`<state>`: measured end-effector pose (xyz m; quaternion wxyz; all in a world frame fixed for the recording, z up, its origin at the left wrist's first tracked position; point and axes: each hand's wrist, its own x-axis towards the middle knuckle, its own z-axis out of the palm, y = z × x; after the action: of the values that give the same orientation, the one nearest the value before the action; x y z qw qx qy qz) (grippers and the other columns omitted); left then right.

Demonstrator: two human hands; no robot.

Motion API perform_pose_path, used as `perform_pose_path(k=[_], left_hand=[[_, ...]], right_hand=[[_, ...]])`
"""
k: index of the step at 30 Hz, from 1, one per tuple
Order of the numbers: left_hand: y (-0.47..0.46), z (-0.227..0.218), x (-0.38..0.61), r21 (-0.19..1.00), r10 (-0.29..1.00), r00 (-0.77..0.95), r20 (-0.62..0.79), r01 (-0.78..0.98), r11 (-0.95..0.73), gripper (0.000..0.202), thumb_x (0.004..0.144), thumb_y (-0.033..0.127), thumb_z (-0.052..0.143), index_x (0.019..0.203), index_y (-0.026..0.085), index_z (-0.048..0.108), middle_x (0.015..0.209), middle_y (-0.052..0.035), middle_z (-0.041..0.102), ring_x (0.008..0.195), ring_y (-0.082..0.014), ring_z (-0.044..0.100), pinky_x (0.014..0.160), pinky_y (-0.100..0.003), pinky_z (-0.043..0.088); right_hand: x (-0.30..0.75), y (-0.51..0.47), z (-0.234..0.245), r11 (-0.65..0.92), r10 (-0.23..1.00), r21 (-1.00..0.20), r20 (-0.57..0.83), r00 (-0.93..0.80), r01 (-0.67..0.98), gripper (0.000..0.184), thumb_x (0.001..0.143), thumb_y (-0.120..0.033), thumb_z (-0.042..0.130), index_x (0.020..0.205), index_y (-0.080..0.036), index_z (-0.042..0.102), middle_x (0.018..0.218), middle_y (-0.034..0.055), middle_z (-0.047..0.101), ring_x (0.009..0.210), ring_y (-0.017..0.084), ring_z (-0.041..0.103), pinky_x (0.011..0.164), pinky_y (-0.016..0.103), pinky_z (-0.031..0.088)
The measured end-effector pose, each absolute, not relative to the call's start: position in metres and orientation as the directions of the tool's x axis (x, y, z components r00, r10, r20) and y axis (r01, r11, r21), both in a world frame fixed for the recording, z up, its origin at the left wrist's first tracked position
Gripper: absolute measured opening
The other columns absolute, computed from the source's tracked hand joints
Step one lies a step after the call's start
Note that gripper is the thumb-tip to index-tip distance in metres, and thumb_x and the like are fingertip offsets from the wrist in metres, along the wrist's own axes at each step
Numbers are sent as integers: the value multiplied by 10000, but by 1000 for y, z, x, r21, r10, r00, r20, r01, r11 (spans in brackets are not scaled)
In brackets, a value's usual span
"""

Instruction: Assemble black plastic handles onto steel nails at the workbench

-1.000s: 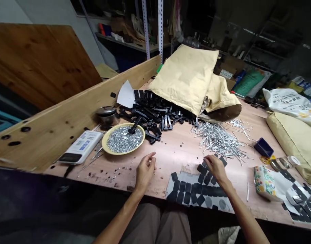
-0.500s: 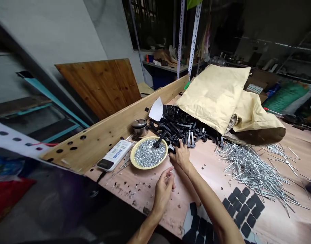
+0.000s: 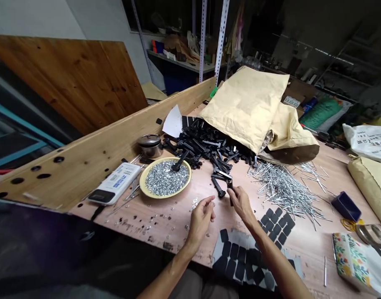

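The plastic parts (image 3: 200,143) are black, the paper sack (image 3: 244,108) tan, the box (image 3: 350,259) floral-printed.

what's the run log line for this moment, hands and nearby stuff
left hand: nearest small silver bits | right hand: fingers on black plastic part | nearby: black parts pile, yellow plate

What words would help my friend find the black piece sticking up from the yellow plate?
On the workbench, find the tan paper sack. Beside its spilled heap of black parts sits a round yellow plate of tiny silver bits. Our piece leans across that plate's rim, the only black part lying on the silver.
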<state>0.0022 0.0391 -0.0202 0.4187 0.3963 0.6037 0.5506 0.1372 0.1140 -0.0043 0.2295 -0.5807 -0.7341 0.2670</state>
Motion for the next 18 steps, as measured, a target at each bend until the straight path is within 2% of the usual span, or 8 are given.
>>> perform_pose_path(k=[2, 4, 6, 9, 11, 14, 16, 18], left_hand=[[36, -22, 3, 928, 932, -295, 210, 361, -94, 354, 826, 180, 477, 1148, 203, 622, 1079, -123, 645, 932, -233, 622, 756, -347, 516], [33, -23, 1, 700, 883, -107, 457, 656, -282, 494, 816, 37, 420, 1230, 264, 567, 1314, -87, 535, 1229, -269, 453, 939, -402, 440], [32, -25, -3, 459, 814, 109, 570, 780, -426, 577, 810, -30, 371, 1270, 282, 527, 1339, -50, 525, 1302, -266, 361, 1005, -431, 383], [36, -26, -15, 286, 739, 240, 629, 813, -507, 514, 848, 17, 389, 1297, 244, 495, 1222, -64, 609, 1181, -240, 479, 1022, -436, 363], [41, -25, -22, 257, 735, 250, 630, 826, -501, 458, 864, 62, 410, 1280, 227, 509, 1122, -77, 647, 1038, -221, 556, 1004, -432, 377], [47, -26, -29, 261, 789, 279, 548, 839, -478, 417, 853, 65, 426, 1199, 241, 577, 930, -67, 664, 823, -204, 588, 865, -395, 459], [49, -28, -32, 346, 860, 244, 449, 840, -419, 355, 843, 86, 450, 1114, 233, 625, 821, -56, 643, 733, -197, 582, 730, -342, 485], [51, -33, -33, 520, 933, 108, 343, 805, -285, 243, 845, 157, 478, 1000, 206, 659, 786, -49, 626, 691, -185, 586, 643, -295, 476]], right_hand=[[136, 98, -1, 46, 949, -853, -125, -289, 520, 439, 851, -552, 416, 687, -166, 548, 598, -20, 442, 538, 117, 441, 507, 235, 375], [133, 85, 2, -100, 900, -932, -235, -368, 350, 494, 776, -648, 466, 675, -166, 507, 561, -50, 385, 489, 85, 364, 459, 213, 321], [129, 76, 5, -215, 865, -941, -308, -395, 263, 535, 722, -699, 494, 645, -171, 460, 538, -63, 356, 474, 68, 320, 449, 208, 295], [125, 76, 8, -349, 814, -904, -424, -397, 249, 544, 728, -709, 463, 607, -180, 418, 510, -61, 359, 458, 68, 325, 449, 214, 310], [122, 82, 9, -365, 785, -879, -468, -405, 307, 510, 785, -654, 425, 593, -181, 418, 504, -49, 384, 453, 78, 358, 457, 221, 335], [116, 95, 8, -186, 867, -852, -377, -326, 490, 403, 892, -465, 348, 660, -171, 495, 545, -21, 464, 489, 106, 451, 513, 232, 375], [113, 105, 6, -37, 956, -750, -219, -195, 660, 304, 914, -335, 329, 836, -160, 565, 684, 20, 561, 596, 134, 540, 590, 247, 403], [110, 114, 2, 25, 991, -589, -93, -99, 808, 244, 894, -285, 391, 1012, -164, 567, 904, 74, 602, 742, 168, 593, 653, 269, 420]])
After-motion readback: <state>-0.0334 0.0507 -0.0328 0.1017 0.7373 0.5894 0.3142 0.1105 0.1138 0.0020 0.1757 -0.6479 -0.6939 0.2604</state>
